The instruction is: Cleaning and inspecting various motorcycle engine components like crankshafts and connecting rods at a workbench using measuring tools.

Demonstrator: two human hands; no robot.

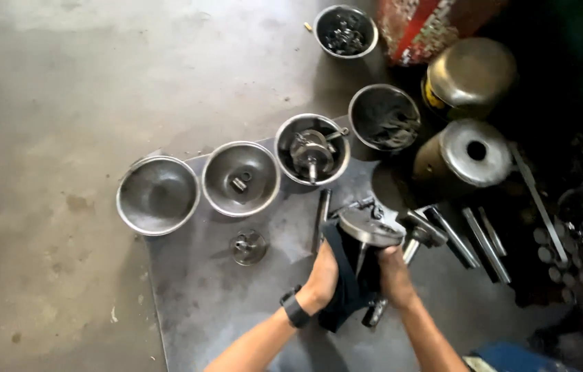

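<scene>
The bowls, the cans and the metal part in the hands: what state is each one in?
Left bowl: upright, empty.
Second bowl: holds small parts.
Third bowl: holds a metal assembly.
Tipped can: on its side.
Metal part: held by left hand and right hand, dark cloth around it.

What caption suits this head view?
Both hands grip a metal part in dark cloth beside steel bowls.

hidden: metal part's (371, 227) stem under dark cloth (344, 289) | dark: right-side clutter (574, 227) unreadable | cut off: both forearms
</scene>
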